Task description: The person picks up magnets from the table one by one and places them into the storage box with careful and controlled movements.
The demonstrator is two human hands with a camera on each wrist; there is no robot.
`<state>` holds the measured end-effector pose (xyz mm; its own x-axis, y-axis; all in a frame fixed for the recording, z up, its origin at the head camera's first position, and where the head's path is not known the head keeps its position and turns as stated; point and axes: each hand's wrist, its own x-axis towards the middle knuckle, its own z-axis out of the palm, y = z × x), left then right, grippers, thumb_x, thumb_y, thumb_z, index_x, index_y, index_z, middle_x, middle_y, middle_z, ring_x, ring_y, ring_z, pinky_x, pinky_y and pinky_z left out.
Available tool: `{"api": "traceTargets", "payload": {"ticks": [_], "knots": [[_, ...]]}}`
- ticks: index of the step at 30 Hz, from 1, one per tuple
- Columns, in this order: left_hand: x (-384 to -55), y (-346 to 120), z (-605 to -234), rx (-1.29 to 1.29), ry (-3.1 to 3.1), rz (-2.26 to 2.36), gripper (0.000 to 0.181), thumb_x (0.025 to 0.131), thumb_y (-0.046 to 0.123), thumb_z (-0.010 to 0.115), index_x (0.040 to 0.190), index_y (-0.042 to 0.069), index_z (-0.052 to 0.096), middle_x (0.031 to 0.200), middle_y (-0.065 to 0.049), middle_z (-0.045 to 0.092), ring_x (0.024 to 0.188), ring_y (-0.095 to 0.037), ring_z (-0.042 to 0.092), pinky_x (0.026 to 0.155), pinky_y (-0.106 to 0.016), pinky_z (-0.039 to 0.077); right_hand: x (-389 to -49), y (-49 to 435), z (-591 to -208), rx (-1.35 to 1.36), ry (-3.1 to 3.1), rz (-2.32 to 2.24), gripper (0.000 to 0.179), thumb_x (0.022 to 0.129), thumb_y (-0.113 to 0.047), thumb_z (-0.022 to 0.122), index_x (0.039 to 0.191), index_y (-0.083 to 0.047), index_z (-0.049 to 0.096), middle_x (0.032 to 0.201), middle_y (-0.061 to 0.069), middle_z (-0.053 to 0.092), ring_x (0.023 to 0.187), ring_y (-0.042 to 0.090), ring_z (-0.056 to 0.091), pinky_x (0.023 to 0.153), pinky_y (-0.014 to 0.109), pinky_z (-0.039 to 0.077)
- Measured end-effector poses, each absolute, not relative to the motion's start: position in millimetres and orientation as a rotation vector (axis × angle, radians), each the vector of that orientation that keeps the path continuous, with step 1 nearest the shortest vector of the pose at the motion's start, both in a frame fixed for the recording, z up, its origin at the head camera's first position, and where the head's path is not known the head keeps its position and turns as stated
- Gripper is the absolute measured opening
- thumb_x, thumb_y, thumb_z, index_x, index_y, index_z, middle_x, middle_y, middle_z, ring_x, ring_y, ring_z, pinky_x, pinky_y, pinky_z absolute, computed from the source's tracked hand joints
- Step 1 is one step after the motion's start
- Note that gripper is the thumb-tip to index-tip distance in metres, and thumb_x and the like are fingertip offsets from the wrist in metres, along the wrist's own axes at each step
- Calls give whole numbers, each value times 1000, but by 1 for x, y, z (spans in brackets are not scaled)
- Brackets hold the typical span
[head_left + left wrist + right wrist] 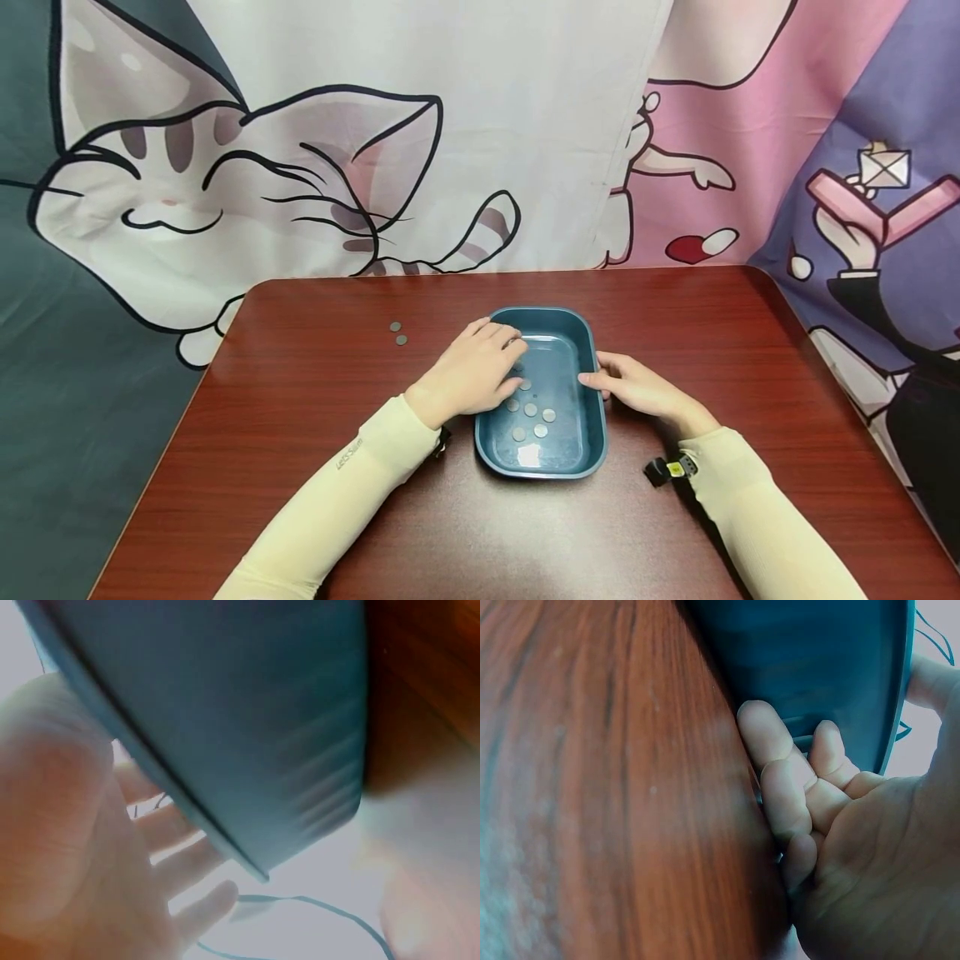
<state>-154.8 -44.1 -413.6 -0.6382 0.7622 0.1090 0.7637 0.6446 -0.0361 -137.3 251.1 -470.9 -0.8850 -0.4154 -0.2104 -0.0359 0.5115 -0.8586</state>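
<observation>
A blue rectangular tray [566, 358] stands on the table, with several small silvery coins [530, 410] scattered on its floor, mostly toward the near end. My left hand [480, 367] reaches over the tray's left rim, its fingers spread and loosely bent above the inside; the fingertips are partly hidden. In the left wrist view the left hand [127, 847] shows beyond the rim, with the tray's outer wall [247, 712] in front. My right hand [641, 387] grips the right rim, thumb on top. Seen from the right wrist, its fingers [784, 791] curl against the outer wall.
Two more coins [398, 333] lie on the dark red wooden table [315, 375], left of the tray and toward the back. Behind the table's far edge hangs a curtain [525, 125] printed with cartoon figures. A small black camera [660, 472] sits at the right wrist.
</observation>
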Motion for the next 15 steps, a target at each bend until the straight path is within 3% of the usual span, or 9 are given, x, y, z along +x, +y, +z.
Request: {"api": "traceTargets", "payload": {"ticks": [6, 15], "knots": [[-155, -58, -409, -1245, -2746, -138, 52, 98, 43, 66, 140, 12, 59, 152, -11, 53, 144, -34, 48, 123, -53, 33, -137, 251, -470, -371, 2370, -1341, 23, 103, -29, 62, 105, -6, 60, 74, 5, 54, 72, 15, 56, 70, 29, 45], [-163, -93, -409, -1116, -2758, -245, 65, 98, 42, 65, 151, 8, 49, 157, -17, 46, 145, -38, 46, 120, -54, 37, -137, 251, -470, -341, 2376, -1320, 24, 103, -32, 62, 107, -8, 61, 75, 6, 55, 73, 17, 57, 72, 30, 45]]}}
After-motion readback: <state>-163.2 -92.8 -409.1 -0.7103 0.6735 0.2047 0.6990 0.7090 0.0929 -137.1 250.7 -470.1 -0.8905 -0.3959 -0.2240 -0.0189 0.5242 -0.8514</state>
